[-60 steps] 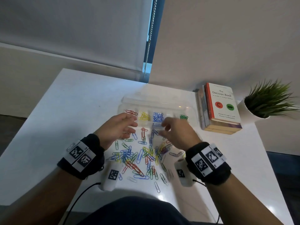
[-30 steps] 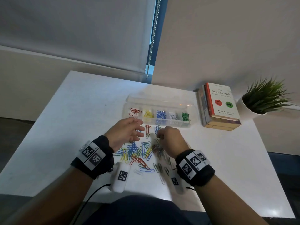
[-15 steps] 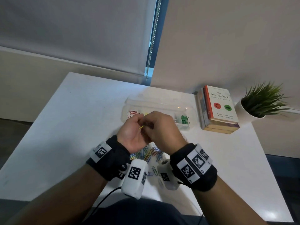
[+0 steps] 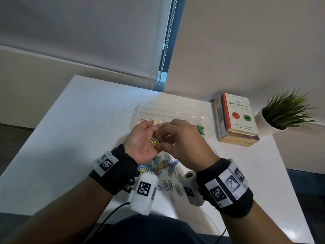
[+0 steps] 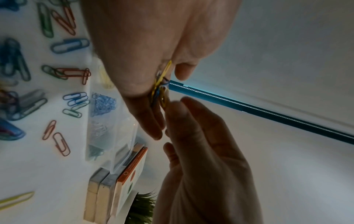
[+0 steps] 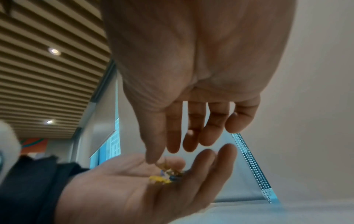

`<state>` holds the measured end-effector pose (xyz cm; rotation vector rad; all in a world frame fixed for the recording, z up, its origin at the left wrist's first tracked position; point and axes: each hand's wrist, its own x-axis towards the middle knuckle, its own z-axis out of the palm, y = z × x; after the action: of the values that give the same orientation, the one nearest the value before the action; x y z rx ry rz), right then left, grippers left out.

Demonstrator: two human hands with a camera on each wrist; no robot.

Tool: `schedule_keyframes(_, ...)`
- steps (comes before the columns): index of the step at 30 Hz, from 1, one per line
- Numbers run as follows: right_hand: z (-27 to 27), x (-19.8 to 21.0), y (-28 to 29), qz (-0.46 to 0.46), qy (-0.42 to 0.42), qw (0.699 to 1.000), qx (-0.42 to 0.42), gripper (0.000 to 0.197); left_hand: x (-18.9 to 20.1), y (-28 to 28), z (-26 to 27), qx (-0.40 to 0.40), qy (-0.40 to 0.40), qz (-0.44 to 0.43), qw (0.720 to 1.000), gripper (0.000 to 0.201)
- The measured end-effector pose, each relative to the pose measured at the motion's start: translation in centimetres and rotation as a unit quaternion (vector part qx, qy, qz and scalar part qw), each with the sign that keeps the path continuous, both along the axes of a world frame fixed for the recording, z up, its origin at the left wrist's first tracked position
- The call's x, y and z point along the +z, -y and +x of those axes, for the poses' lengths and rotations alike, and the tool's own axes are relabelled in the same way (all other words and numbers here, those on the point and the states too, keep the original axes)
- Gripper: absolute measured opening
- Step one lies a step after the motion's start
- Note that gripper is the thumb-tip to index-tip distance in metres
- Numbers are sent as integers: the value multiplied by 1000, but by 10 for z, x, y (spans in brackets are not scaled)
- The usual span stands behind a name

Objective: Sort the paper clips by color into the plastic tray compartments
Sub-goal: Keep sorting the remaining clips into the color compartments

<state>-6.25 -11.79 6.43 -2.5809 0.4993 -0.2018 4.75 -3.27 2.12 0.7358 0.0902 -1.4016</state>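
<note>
While both hands are raised above the white table (image 4: 73, 120), the left hand (image 4: 140, 141) lies palm up with its fingers loosely cupped, and a small bunch of yellow and blue wire paper clips (image 4: 155, 139) rests in its palm. The right hand (image 4: 182, 143) is just beside it, back up, and its thumb and forefinger reach down into this bunch; in the right wrist view the fingertips (image 6: 153, 159) touch the clips, but I cannot tell if they really pinch one.

Under the wrists, on the near part of the table, lies the loose pile of mixed coloured paper clips (image 4: 161, 166). Behind the hands, on the far side, stands the clear plastic tray with compartments (image 4: 168, 111). Its left compartment holds red clips (image 4: 143, 120) and its right compartment holds green clips (image 4: 200, 129); the middle ones are hidden in the head view, while the left wrist view shows a compartment with blue clips (image 5: 103, 104).

To the right of the tray is a stack of books with a white and red cover on top (image 4: 236, 118), and further right a green plant in a white pot (image 4: 284, 111).
</note>
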Motion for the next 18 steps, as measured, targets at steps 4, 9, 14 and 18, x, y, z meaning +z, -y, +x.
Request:
schedule_keyframes(4,2,-5,-7,-73,28,997,10,18,-5,0,1,11,9,13,1000,49)
schedule_keyframes(9,-3,3,5,55,42,995,-69,5,-4,-2,0,-2,12,-25,1000,37)
schedule_keyframes(14,-9,2,20,249,95,948,-172,3,-5,1,0,-22,33,-26,999,39)
schedule_keyframes(18,-14,-1,25,329,120,918,-187,2,-5,1,-1,-25,47,-18,998,38)
